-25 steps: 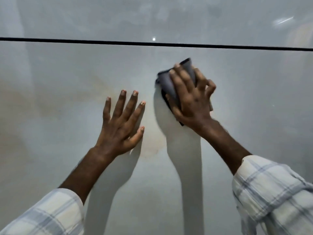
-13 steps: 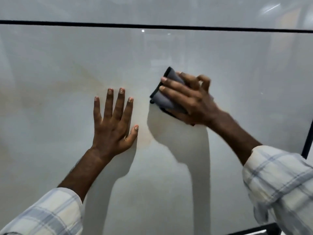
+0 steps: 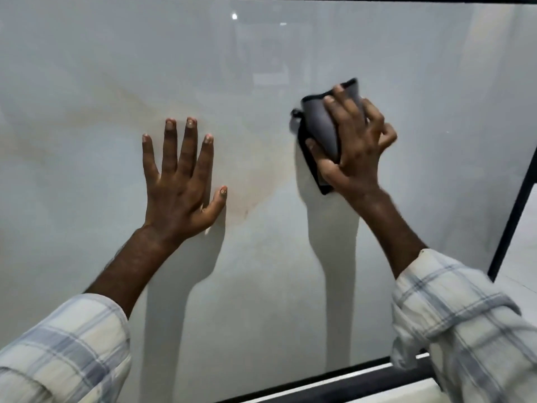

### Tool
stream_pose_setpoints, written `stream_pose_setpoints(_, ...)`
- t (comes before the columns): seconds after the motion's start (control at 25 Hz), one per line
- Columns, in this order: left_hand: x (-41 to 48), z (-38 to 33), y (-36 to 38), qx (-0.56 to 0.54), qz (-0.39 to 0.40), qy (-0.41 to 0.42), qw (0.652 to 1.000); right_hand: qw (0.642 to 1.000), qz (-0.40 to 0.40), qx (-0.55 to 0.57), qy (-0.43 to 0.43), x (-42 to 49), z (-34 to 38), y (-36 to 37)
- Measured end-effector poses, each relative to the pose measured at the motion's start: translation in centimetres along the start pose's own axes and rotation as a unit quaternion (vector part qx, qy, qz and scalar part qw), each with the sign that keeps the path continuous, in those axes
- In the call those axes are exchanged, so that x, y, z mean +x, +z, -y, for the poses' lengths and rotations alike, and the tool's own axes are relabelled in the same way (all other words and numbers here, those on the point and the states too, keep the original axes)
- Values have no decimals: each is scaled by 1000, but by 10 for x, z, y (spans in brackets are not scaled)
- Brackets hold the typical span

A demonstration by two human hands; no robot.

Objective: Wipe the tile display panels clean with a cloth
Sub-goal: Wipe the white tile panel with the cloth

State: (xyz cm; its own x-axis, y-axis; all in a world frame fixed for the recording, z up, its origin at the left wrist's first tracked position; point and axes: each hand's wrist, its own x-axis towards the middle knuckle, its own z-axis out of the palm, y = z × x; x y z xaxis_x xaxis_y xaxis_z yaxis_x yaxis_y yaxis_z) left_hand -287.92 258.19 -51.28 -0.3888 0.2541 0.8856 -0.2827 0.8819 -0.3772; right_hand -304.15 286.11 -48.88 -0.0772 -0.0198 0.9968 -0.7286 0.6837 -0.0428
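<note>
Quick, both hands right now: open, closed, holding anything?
Left hand: open, flat on the glossy pale tile panel.
Right hand: fingers grip the folded grey cloth against the panel.

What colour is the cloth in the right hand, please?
The cloth is grey with a black edge; the head view shows it.

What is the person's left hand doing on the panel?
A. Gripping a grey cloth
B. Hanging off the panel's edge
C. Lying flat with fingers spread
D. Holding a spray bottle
C: the left hand lies flat on the panel with fingers spread and holds nothing, while the right hand grips the cloth.
</note>
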Motion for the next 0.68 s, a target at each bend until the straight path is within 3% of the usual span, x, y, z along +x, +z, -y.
stream_pose_setpoints(0.04, -1, -1, -1, -5, 5, 4, 1000, 997, -18, 2, 70, -10, 11, 2)
stream_pose_setpoints(0.08, -3, -4, -1, -10, 9, 13, 1000, 998, -18, -2, 64, -24, 24, 7)
stream_pose_setpoints(0.16, -12, -11, -3, -20, 16, 44, 999, 988, 35, -2, -151, -51, 38, 13)
stream_pose_setpoints(0.2, -20, -14, -3, -24, 22, 58, 998, 961, 53, -2, -271, -58, 35, 12)
stream_pose_setpoints(0.24, -30, -15, -3, -28, 32, 73, 996, 939, 54, -3, -339, -57, 24, 8)
stream_pose_setpoints(0.28, -41, -15, -3, -34, 43, 86, 995, 938, 48, -6, -344, -53, 12, 4)
stream_pose_setpoints(0.32, -52, -16, -2, -39, 52, 96, 993, 959, 44, -7, -279, -50, 2, 2)
stream_pose_setpoints(0.4, -74, -18, 0, -39, 67, 97, 992, 1000, 10, -1, 8, -52, 0, 1)
stream_pose_setpoints(0.44, -83, -21, 2, -40, 75, 92, 992, 993, -19, 0, 120, -62, 12, 5)
stream_pose_setpoints(0.48, -91, -26, 4, -43, 83, 86, 992, 989, -25, -8, 143, -80, 28, 10)
stream_pose_setpoints(0.52, -96, -30, 5, -44, 86, 79, 992, 998, 1, -12, 67, -104, 42, 16)
stream_pose_setpoints(0.6, -100, -37, 7, -41, 88, 66, 993, 973, 77, 2, -216, -145, 51, 19)
stream_pose_setpoints(0.64, -102, -39, 8, -42, 91, 62, 993, 952, 88, 10, -293, -150, 36, 16)
stream_pose_setpoints(0.68, -105, -41, 10, -45, 93, 58, 993, 949, 87, 19, -301, -147, 21, 12)
